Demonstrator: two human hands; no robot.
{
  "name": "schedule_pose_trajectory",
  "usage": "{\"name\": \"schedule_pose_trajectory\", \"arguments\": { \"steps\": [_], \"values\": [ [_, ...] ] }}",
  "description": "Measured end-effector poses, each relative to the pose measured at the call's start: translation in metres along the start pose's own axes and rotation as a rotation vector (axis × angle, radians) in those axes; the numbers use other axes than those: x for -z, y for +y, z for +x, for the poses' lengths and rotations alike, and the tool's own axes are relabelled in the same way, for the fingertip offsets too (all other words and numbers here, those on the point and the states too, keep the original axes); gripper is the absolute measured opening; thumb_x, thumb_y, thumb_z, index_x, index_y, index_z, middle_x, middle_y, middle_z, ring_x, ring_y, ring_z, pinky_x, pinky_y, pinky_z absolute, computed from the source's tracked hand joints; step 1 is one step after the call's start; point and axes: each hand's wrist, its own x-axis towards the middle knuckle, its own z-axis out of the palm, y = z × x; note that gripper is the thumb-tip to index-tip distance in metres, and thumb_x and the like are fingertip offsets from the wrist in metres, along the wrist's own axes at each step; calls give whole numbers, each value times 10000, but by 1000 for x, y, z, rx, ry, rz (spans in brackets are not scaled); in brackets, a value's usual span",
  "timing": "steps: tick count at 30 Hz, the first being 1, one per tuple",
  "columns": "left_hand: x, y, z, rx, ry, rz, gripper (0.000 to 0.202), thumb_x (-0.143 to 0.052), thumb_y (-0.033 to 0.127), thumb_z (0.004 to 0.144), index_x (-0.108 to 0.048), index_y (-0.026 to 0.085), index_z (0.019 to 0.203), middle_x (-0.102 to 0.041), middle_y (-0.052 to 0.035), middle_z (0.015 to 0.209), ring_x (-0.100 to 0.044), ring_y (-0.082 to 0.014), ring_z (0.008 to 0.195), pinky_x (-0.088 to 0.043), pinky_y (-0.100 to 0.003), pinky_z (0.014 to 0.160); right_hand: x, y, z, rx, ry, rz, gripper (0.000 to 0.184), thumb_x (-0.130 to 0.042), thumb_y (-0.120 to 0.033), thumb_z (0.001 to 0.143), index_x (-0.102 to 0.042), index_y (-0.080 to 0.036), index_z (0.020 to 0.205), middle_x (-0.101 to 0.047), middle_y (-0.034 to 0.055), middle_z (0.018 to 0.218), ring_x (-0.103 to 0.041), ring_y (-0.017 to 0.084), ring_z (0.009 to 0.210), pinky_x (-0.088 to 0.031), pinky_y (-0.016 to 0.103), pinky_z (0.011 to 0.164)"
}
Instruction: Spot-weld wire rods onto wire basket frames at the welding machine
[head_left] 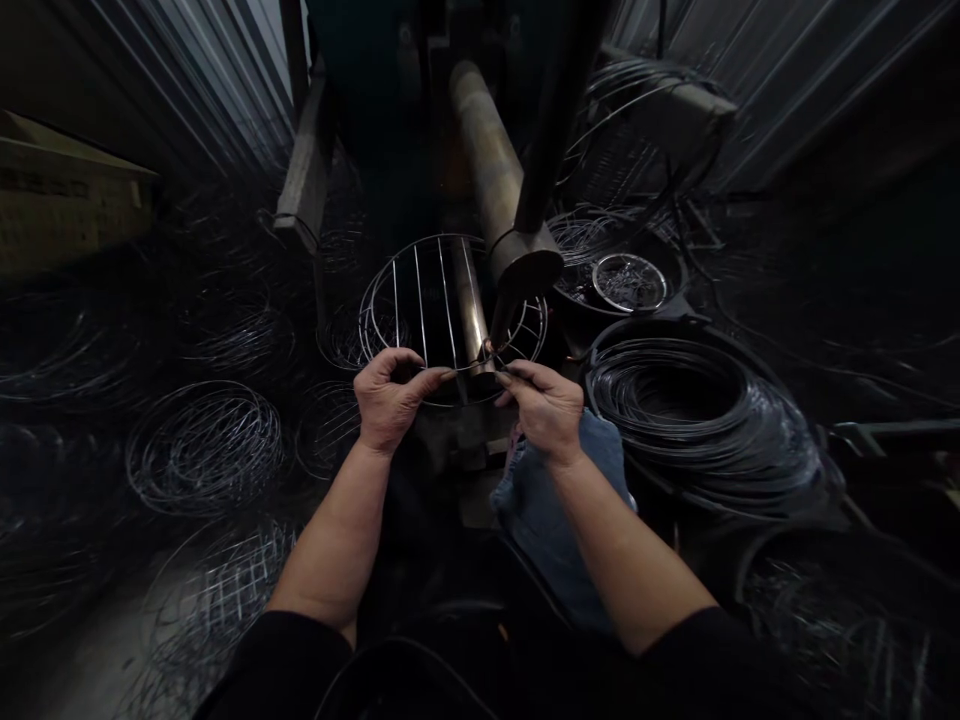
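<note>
Both my hands are on the near side of a round wire rack (422, 300), a ring with several straight bars across it. My left hand (386, 400) pinches the rim at the near left, thumb stretched along the wire. With closed fingers, my right hand (547, 405) holds the rim close to an orange glow at the electrode tip; whether it grips a loose wire too, I cannot tell. Above the rack a thick metal cylinder (495, 170) of a welding machine points toward me. A lower metal bar (471, 305) passes beneath the wires.
Wire rings lie stacked (206, 448) on the floor at left. To the right stand a tub of coiled wire (675, 400) and a small bowl of metal pieces (628, 282). Blue cloth (562, 510) lies under my right forearm. A cardboard box (71, 200) is at far left.
</note>
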Motion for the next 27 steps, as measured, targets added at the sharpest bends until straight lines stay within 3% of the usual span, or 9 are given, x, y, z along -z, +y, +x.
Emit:
{"name": "schedule_pose_trajectory", "arguments": {
  "steps": [11,20,27],
  "values": [
    [0,-5,2,20,-11,17,350,-859,408,531,-637,169,659,-527,44,589,-440,-67,522,-367,-207,507,-3,2,3,-14,-2,31,114,-723,-268,661,-717,-175,728,-585,-44,491,-563,117,440,-473,267,523],
    [0,-1,4,-6,1,70,347,-854,412,538,-650,165,673,-544,38,609,-446,-70,538,-381,-209,536,-5,-2,3,1,-8,16,141,-695,-310,662,-710,-178,710,-643,-16,588,-560,109,436,-466,260,508],
    [-2,-3,6,-15,25,46,347,-866,376,521,-641,158,671,-495,52,570,-398,-57,509,-325,-201,498,-5,1,7,-84,-48,96,184,-702,-354,662,-709,-177,711,-632,-20,609,-546,96,444,-443,230,469]
  ]
}}
